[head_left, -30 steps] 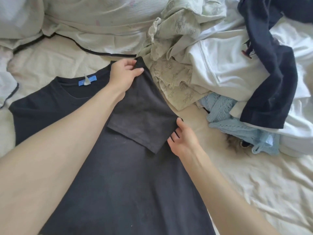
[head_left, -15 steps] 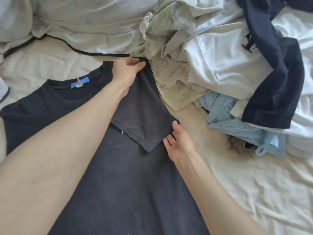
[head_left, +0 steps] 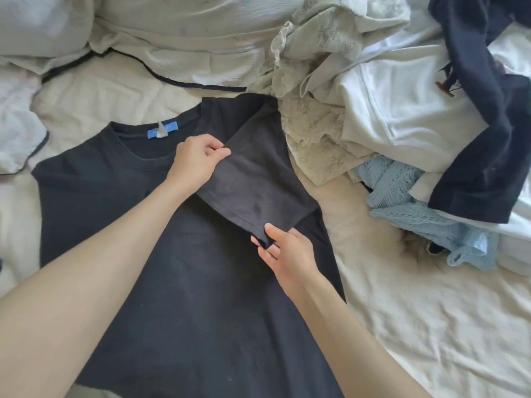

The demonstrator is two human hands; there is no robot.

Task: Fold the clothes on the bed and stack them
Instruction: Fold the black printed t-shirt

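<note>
Early stage: black cotton T-shirt [head_left: 178, 282] flat on cream bed sheet [head_left: 431, 326]; left hand [head_left: 198, 159] and right hand [head_left: 283, 248] pinch sleeve [head_left: 253, 191] inward. Unfolded clothes heap [head_left: 402, 110] waits; no stack visible.

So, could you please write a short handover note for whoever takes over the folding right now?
Left hand pinches the upper corner of the sleeve; right hand pinches its lower corner.
Black tee lies flat on the bed, right sleeve folded in over the body.
Unfolded pile sits to the right.
Done: tee spread, one sleeve turned in.
Left: the other sleeve, fold the body, then the pile; nothing stacked in view.
</note>
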